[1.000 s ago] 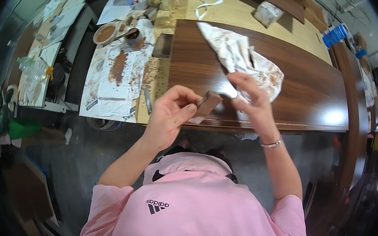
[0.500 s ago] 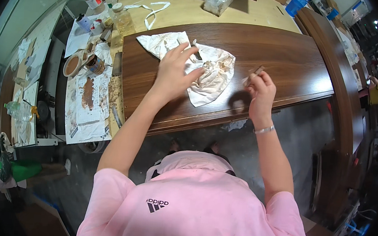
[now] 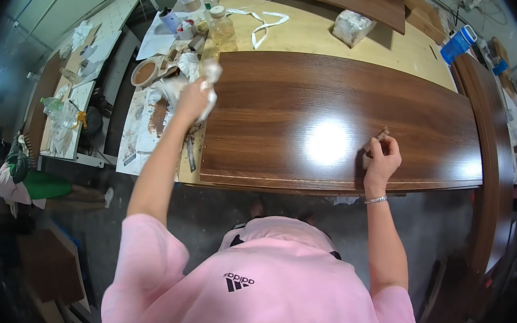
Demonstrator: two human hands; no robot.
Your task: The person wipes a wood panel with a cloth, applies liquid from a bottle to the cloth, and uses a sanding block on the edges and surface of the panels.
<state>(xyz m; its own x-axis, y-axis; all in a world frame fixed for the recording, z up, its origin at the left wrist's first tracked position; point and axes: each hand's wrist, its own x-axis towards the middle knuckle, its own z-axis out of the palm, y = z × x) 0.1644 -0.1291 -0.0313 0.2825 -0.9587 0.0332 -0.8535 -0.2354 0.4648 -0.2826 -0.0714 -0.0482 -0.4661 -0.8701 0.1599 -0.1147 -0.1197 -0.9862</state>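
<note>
A dark brown wood-grain panel (image 3: 276, 110) lies across the bench in front of me. Over its left end, my left hand (image 3: 193, 101) is closed on a stained white cloth (image 3: 212, 72), blurred by motion. My right hand (image 3: 385, 163), with a bracelet at the wrist, hovers low over the right part of the panel near its front edge. Its thumb and fingers pinch a small brown-stained scrap (image 3: 382, 135), whose kind I cannot make out. Light from above glares off the bare panel between my hands.
Left of the panel are a bowl of brown paste (image 3: 145, 73), paste-smeared paper (image 3: 148, 129) and a bottle of yellowish liquid (image 3: 222, 30). Behind lie a white strap (image 3: 262, 27) and a wrapped block (image 3: 353, 28). A blue bottle (image 3: 458, 44) stands far right; another person (image 3: 20, 183) is far left.
My left hand has taken up the cloth from the panel and carried it left, to the panel's left end. My right hand still pinches the scrap. The whole view has shifted.
</note>
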